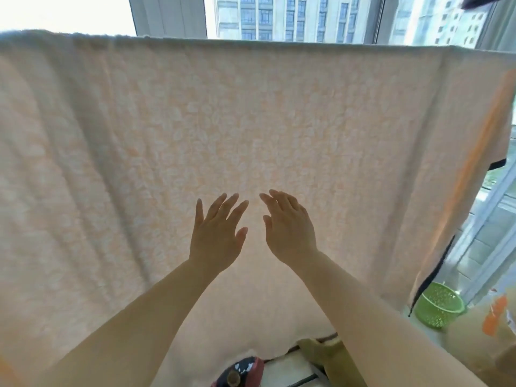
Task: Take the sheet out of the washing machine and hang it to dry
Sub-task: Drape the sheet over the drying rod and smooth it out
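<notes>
A large pale peach sheet [251, 121] with a faint leaf pattern hangs spread over a horizontal line or rail along the top of the view, filling most of it. Its right edge has a dark trim and falls near the window. My left hand [216, 236] and my right hand [289, 227] are both raised in front of the sheet's middle, palms toward the fabric, fingers apart. Neither hand holds the cloth; whether the fingertips touch it I cannot tell. The washing machine is out of view.
Behind the sheet is a tall window [293, 18] with high-rise buildings outside. A green perforated basket [438, 308] stands on the floor at the lower right. A red and dark slipper [243, 372] and an olive slipper [321, 350] show below.
</notes>
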